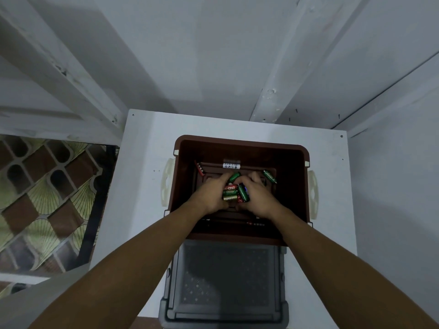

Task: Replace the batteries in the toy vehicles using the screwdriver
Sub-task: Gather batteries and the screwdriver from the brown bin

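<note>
Cupping a small heap of batteries [234,193] between them, the person's two hands meet low inside a brown plastic bin [294,162]. The left hand [211,194] curls its fingers round the left side of the heap, and the right hand [257,195] curls round the right side, with the fingertips of both closing in at the far end, so the green, red and gold cells are pressed together between the palms. The heap sits at the middle of the bin's floor. Loose cells lie farther out on the same floor: a red battery [199,167] leaning at the far left, a white battery [231,165] against the far wall, and a green battery [269,176] slanting at the far right. Along the near wall lies a dark slender object [255,224] with red and white marks; what it is cannot be told. The bin has pale handles [167,184] on its left and right sides and stands on a white table [142,186]. Just near of it, touching its near edge, rests a grey lid [225,281]. Off the table's left side shows a patterned brown and green surface [47,186].
</note>
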A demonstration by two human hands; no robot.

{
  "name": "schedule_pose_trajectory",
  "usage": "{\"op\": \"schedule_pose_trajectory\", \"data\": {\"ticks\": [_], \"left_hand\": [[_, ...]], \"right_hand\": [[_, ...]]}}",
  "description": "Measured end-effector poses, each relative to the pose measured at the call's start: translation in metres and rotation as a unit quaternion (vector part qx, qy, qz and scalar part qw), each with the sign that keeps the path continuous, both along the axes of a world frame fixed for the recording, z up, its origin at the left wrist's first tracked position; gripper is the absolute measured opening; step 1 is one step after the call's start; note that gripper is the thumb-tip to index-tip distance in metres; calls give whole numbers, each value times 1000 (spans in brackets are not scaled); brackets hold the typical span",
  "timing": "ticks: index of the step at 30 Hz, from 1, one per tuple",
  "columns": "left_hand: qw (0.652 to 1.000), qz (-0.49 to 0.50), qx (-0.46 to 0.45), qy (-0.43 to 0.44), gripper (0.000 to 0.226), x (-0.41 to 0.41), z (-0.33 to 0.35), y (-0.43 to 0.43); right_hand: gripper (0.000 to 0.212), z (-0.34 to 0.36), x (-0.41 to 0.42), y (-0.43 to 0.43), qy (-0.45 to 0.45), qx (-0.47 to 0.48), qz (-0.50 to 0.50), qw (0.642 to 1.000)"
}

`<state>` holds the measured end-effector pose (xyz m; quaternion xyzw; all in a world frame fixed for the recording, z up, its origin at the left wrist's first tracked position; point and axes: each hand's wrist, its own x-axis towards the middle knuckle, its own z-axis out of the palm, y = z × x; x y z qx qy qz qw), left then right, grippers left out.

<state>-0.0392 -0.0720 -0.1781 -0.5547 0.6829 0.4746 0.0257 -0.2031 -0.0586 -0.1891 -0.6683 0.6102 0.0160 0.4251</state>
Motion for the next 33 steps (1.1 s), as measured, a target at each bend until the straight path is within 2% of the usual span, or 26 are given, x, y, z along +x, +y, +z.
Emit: {"op": "schedule_pose_trajectory", "data": {"ticks": [8,14,20,24,28,33], "left_hand": [[997,-56,3,-60,70,-9,-1,-3],[994,-78,4,-80,68,-11,-2,-4],[998,-28,-18,-55,70,-7,-5,-4],[998,50,-22,-19,58,-1,-6,-5],[996,89,-31,-8,52,0,-5,-4],[996,74,-51,-5,49,1,0,-9]], "right_hand": [[56,1,1,-4,23,3,20,1000],[46,0,-3,-3,17,-3,16,1000],[47,0,-7,-3,9,-13,7,1000],[46,3,-8,-5,-11,-22,-21,999],[39,6,-10,-4,-45,-20,-46,998],[31,16,-14,-6,-125,17,-119,985]]}}
